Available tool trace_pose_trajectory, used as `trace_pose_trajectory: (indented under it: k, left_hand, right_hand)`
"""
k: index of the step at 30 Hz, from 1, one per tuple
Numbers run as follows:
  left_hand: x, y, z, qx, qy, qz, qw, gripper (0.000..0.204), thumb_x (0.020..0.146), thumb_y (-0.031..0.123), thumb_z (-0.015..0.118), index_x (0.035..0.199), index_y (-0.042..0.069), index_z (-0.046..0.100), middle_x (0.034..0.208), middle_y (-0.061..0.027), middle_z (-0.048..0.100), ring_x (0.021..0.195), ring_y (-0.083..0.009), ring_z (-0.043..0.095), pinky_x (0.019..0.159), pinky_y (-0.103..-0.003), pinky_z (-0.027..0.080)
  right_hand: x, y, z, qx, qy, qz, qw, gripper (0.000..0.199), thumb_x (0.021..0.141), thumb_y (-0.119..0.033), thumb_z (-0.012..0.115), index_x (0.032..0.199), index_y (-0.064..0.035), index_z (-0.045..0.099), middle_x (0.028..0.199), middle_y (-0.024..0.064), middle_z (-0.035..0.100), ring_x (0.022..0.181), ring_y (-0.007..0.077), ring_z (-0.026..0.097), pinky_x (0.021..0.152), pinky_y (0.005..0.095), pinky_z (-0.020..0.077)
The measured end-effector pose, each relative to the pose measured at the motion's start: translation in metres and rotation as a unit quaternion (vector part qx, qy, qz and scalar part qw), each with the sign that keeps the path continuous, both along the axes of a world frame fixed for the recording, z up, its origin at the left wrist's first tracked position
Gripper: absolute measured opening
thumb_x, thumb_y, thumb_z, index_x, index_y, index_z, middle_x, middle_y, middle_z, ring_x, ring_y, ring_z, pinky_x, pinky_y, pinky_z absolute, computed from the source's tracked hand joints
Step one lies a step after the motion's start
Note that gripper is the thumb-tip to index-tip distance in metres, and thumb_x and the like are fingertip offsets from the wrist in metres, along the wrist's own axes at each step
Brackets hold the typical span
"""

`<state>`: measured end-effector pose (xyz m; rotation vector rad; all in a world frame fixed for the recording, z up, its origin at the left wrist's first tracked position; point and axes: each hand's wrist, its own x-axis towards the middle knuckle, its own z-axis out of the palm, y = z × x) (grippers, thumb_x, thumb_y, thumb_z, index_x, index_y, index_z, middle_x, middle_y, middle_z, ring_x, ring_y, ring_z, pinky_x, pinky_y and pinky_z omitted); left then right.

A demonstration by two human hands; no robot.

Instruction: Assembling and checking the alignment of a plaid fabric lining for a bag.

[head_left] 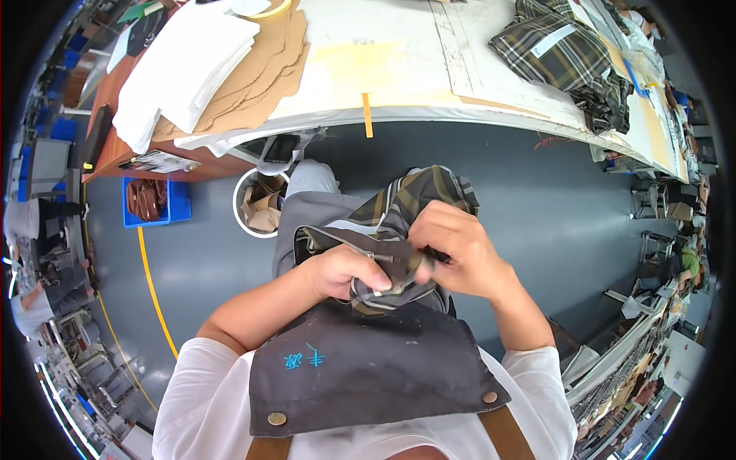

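A dark plaid garment (418, 195) with yellow and white stripes lies bunched over my lap. An open metal zipper (369, 254) runs across it beside my fingers. My left hand (345, 272) grips the cloth at the zipper's end, thumb pressed on top. Close to it, my right hand (460, 249) is curled in a pinch on the same garment, its fingertips partly smeared by motion. Whatever small part lies between the fingertips is hidden. Beneath the garment, a dark grey apron (360, 368) covers my front.
Ahead stands a white worktable (399, 46), with stacked white sheets (184, 61) over brown paper (268, 84) at left. Folded plaid garments (552, 50) lie at its right. On the floor at left are a white bin (239, 211) and a blue crate (157, 220) holding brown items.
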<state>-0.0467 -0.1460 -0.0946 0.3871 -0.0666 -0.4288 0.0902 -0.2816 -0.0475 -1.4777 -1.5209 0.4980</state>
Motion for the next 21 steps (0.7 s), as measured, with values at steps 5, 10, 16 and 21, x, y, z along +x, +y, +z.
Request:
trace_pose_trajectory:
  k: [5,10,16,21]
  left_hand:
    - [-0.007,-0.001,0.005,-0.033,0.055,0.062,0.996,0.054,0.069,0.007,0.057,0.121,0.0,0.045,0.097,-0.007,0.059,0.079,-0.0124,0.056,0.07,-0.027,0.047]
    - [0.006,0.019,-0.033,-0.117,0.117,0.128,0.978,0.045,0.085,0.026,0.054,0.122,0.002,0.045,0.11,-0.0106,0.058,0.095,-0.0189,0.058,0.085,-0.033,0.047]
    - [0.017,0.034,-0.063,-0.075,0.295,0.15,0.941,0.034,0.087,0.029,0.053,0.109,0.004,0.054,0.099,-0.0115,0.062,0.091,-0.0219,0.061,0.082,-0.036,0.049]
    - [0.021,0.042,-0.073,-0.228,0.193,0.137,0.944,0.036,0.089,0.022,0.05,0.12,0.003,0.049,0.112,-0.0112,0.057,0.099,-0.0199,0.058,0.087,-0.033,0.046]
  right_hand:
    - [-0.001,0.003,-0.007,0.05,-0.054,-0.056,0.996,0.017,0.064,0.001,0.065,0.077,-0.0027,0.055,0.084,0.0082,0.058,0.087,0.029,0.054,0.077,0.0375,0.0425]
    - [0.0,0.012,-0.037,-0.023,0.037,-0.144,0.989,0.012,0.069,-0.001,0.063,0.078,-0.0022,0.055,0.075,0.0087,0.058,0.066,0.0256,0.055,0.06,0.0335,0.0434]
    - [0.002,0.036,-0.066,-0.134,0.014,-0.206,0.969,0.014,0.071,-0.002,0.066,0.08,-0.0003,0.056,0.064,0.0088,0.055,0.051,0.0202,0.051,0.047,0.0287,0.039]
    - [0.013,0.049,-0.082,-0.092,0.081,-0.228,0.966,0.021,0.07,-0.005,0.071,0.087,-0.0016,0.059,0.073,0.0087,0.062,0.059,0.0152,0.058,0.054,0.0242,0.044]
